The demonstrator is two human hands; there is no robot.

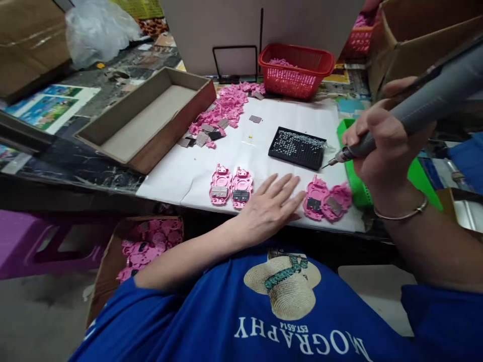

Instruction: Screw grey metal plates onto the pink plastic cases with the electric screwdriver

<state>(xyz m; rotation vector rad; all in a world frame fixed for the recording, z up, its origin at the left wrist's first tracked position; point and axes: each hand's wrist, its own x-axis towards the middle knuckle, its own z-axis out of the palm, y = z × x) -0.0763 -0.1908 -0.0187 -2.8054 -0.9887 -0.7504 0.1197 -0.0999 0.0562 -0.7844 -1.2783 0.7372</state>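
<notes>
Right hand point(381, 146) clamped around a grey screwdriver point(411, 108), tip hanging above the white sheet point(294, 113) close to the right edge, just off the near right corner of a black screw tray point(298, 147). Left hand point(273, 206) flat and open on the sheet at the near edge, fingers spread, holding nothing. Just left of that hand, two pink shells point(231, 186) side by side, each with a small board inside, almost at the near edge. Just right of the fingertips, another pink pair point(326, 200), touching each other, near the near right corner. Beside them, off the right edge, a green tray point(418, 176), partly hidden by the right wrist. Heap of pink parts point(226, 108) with grey boards toward the far left corner. Red basket point(296, 68) beyond the far edge. Empty cardboard box point(151, 118) along the left edge. Below the near edge, a carton point(113, 261) with more pink parts.
</notes>
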